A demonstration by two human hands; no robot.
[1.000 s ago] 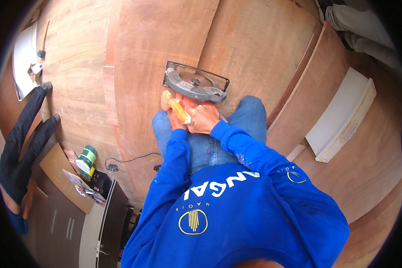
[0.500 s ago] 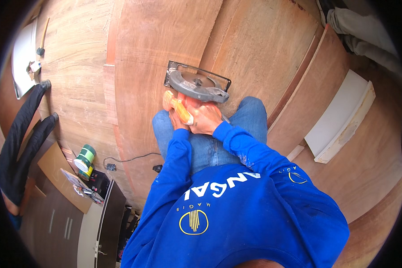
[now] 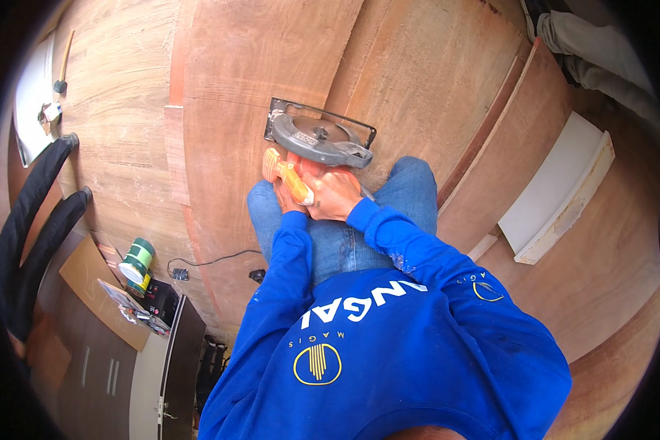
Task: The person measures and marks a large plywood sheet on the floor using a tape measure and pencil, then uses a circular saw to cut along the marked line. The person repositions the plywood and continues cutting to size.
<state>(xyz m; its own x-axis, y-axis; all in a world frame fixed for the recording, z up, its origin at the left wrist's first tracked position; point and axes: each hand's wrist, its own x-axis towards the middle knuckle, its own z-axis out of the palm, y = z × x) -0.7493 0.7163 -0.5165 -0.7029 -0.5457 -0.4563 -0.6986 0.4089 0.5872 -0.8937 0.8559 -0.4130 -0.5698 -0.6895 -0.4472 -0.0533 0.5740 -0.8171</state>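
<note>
A circular saw [image 3: 321,137] with a grey blade guard, black base frame and orange-yellow body lies across a wide wooden sheet [image 3: 260,51], in front of my knees. My right hand [image 3: 335,195] is closed around the saw's orange body from the right. Close beside it, my left hand [image 3: 289,199] is closed at the saw's left side, partly covered by the yellow-orange handle. A thin dark line runs over the wood to the left of the saw's base. The blade itself is hidden under the guard.
More wooden sheets [image 3: 433,66] overlap toward the right, near a white panel [image 3: 543,187]. At the left are a mallet [image 3: 61,86], green cans [image 3: 136,260], a black cable [image 3: 213,260] and a person's dark-trousered legs [image 3: 33,220]. Another person's pale trousers [image 3: 598,55] show at far right.
The whole view has shifted very slightly to the left. Both hands keep their hold on the circular saw, with hardly any movement over the wood.
</note>
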